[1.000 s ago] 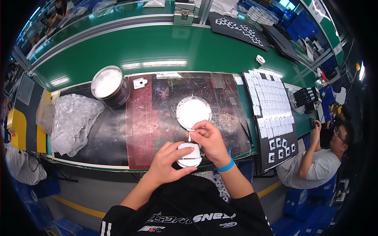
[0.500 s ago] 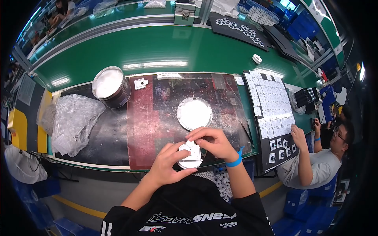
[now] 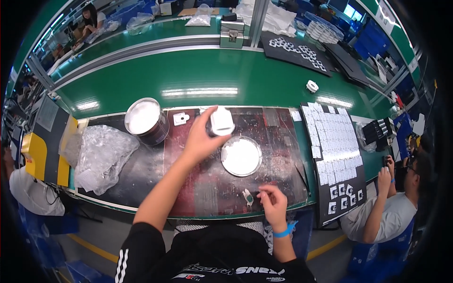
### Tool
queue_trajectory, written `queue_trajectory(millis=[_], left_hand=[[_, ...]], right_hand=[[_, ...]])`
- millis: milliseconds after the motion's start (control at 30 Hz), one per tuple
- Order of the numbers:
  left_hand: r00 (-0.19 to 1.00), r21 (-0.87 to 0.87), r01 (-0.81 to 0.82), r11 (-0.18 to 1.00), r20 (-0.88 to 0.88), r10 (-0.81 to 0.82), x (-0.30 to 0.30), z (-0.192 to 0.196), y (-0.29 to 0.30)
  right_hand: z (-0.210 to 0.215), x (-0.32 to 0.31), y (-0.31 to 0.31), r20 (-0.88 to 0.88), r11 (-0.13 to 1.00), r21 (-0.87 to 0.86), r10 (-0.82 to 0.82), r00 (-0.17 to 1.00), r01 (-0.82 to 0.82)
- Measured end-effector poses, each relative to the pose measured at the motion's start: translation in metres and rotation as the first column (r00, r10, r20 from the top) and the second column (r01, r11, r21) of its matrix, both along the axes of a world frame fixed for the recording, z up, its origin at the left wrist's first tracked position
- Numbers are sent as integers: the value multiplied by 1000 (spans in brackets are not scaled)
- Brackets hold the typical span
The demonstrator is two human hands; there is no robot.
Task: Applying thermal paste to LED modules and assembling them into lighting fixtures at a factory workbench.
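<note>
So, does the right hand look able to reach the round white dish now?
Probably yes. The right hand is near the round white dish, with only the mat visible between. The left hand holds a white part by the dish's far side, so it seems out of the way.

Over a worn dark mat (image 3: 198, 193), the left hand (image 3: 202, 139) holds a white plastic part (image 3: 222, 121) just beyond a round dish (image 3: 241, 176) of white material. The right hand (image 3: 273, 203), fingers curled, is just beside a small white-and-green piece (image 3: 248, 199). Leftward stand a bucket (image 3: 159, 136) and clear plastic bag (image 3: 101, 158); rightward, a black board (image 3: 324, 211) bears rows of white pieces (image 3: 330, 144).
</note>
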State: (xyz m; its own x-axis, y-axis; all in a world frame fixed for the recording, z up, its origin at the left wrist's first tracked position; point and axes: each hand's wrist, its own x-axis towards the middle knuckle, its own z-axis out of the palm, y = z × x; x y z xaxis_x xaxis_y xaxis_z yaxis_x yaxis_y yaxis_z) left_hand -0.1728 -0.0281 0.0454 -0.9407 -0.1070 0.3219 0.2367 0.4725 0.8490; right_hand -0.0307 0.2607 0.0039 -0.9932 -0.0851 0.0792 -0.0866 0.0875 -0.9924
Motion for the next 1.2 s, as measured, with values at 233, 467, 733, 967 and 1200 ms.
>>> queue_trajectory(millis=[233,467,733,967,1200], left_hand=[[998,-180,-63,982,-6,63,-187,-59,-27],[983,-175,109,978,164,-81,-239,-93,-82],[963,-451,189,872,-90,-255,-255,0,19],[854,-659,392,642,3,-519,-326,-4,191],[917,-745,366,557,188,-352,-370,-40,252]], right_hand=[[11,2,-13,-279,932,359,58,958,48],[4,4,-13,-339,932,363,120,933,12],[0,1,-5,-386,917,394,95,918,71],[-13,2,-4,-476,843,530,206,855,92],[-15,8,-9,-482,855,477,62,874,203]])
